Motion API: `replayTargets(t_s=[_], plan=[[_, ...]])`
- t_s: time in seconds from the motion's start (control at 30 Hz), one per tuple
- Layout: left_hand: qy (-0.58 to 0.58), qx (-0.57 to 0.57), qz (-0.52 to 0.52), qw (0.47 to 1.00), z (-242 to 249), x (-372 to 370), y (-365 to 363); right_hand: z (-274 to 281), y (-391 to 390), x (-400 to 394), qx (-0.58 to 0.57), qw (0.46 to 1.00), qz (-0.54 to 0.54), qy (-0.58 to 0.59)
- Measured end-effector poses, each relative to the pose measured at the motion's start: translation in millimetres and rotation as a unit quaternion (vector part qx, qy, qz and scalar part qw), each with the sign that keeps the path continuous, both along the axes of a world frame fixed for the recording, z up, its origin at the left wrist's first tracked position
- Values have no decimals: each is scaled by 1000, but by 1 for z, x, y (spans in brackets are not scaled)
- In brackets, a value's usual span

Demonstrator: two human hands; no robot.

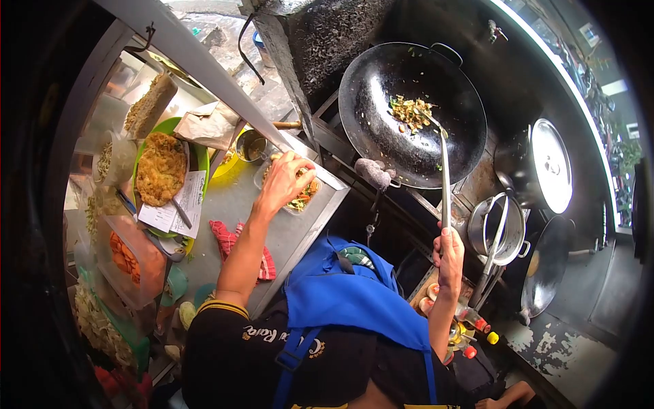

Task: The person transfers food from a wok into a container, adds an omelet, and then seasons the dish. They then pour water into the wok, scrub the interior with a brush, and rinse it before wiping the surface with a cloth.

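Note:
My right hand point(447, 259) is wrapped around the lower end of a long metal wok spatula point(445, 170). Its far end rests among chopped, browned food point(412, 114) inside a large black wok point(381, 146). On the left, my left hand point(286, 180) reaches over a clear plastic container point(297, 210) of mixed chopped vegetables point(304, 196) at the counter's corner. Its fingers are curled together at the food, and what they pinch is hidden. A small metal pot point(251, 144) stands just beyond that hand.
A green plate point(203, 157) bears a fried omelette point(161, 168) and paper slips. A red cloth point(228, 238) lies on the metal counter point(279, 238). Right of the wok are a lidded pot point(550, 167), a smaller pot point(523, 235) and another wok point(548, 273). Bottles point(473, 319) stand below.

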State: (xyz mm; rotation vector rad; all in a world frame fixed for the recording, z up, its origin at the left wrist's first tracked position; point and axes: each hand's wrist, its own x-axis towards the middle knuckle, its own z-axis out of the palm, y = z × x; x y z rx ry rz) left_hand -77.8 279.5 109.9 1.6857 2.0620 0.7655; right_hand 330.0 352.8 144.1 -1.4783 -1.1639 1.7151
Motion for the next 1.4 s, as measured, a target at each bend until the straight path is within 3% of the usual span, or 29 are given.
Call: replayTargets(t_s=[0.07, 0.1, 0.2, 0.33, 0.43, 0.57, 0.63, 0.73, 0.77, 0.9, 1.0, 1.1, 1.13, 1.2, 1.27, 1.33, 1.37, 1.4], plan=[[11, 55, -9, 998, 28, 9, 16, -1, 1, -1, 4, 1000, 1, -2], [-38, 43, -4, 998, 38, 12, 29, 0, 1, -1, 10, 1000, 5, -1], [47, 147, -46, 987, 51, 20, 82, 2, -2, -1, 19, 1000, 4, 1], [58, 251, -75, 963, 73, 30, 154, 6, -10, 1, 31, 1000, -2, 1], [-17, 318, -61, 946, 112, 37, 169, 11, -17, 1, 38, 999, -18, 2], [-101, 299, -24, 949, 120, 46, 145, 3, -18, 0, 29, 998, -41, 32], [-211, 234, -28, 949, 88, 54, 127, -8, -12, 1, -48, 994, -61, 79], [-324, 73, -46, 942, 44, 81, 90, 17, -11, -16, -66, 995, -66, 43], [-390, 35, -62, 918, 32, 93, 76, 16, -16, -18, -84, 979, -99, 159], [-581, -79, -92, 805, -17, 128, 66, 64, -15, -31, 54, 989, -63, 126], [-691, -90, -111, 709, -4, 153, 90, 122, -5, -39, 174, 979, -71, 78], [-835, -96, -77, 537, 6, 177, 133, 160, -2, -34, 308, 938, -125, 99], [-857, -98, -64, 501, 9, 182, 147, 174, -5, -37, 335, 926, -153, 77], [-873, -87, -61, 475, -3, 198, 168, 183, -13, -43, 387, 904, -173, 52], [-881, -97, -54, 460, -14, 213, 180, 144, -17, -34, 336, 920, -190, 67], [-938, -99, -39, 329, 0, 226, 172, 78, -24, -48, 266, 947, -140, -113], [-946, -105, -88, 293, 35, 232, 157, 52, -26, -54, 155, 978, -97, -101], [-897, -149, -66, 410, 16, 241, 159, 31, -27, -56, 41, 994, -54, -85]])
